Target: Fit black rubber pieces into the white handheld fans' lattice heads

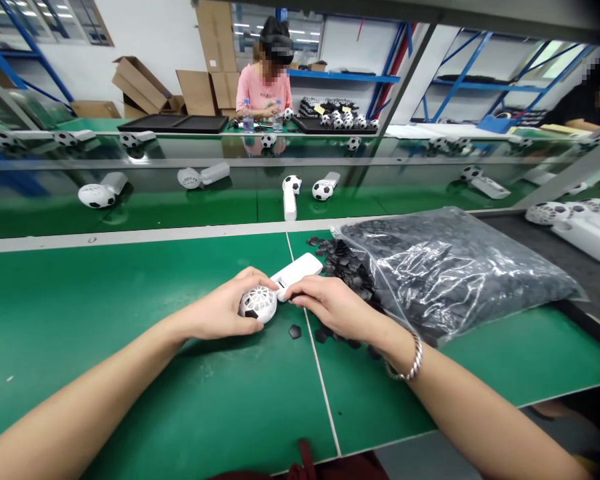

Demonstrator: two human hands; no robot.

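On the green table lies a white handheld fan (297, 272), its round head (259, 305) patterned like a football with open lattice and a black patch. My left hand (230, 303) is closed around that head, thumb at the near side and fingers over the far side. At the fan's neck, my right hand (325, 300) pinches a small black piece, mostly hidden by the fingertips. A loose black pentagon piece (295, 331) lies just below, between the hands. Many more black pentagon pieces (347, 263) spill beside my right hand from a clear plastic bag (460, 267).
Beyond the table's pale edge, a green conveyor (180, 210) carries several football-headed fans (291, 197). More fans lie in a black tray (580, 287) at the right. Across the line a person in a pink shirt (264, 90) sits near trays and bottles; another person's sleeve shows far right.
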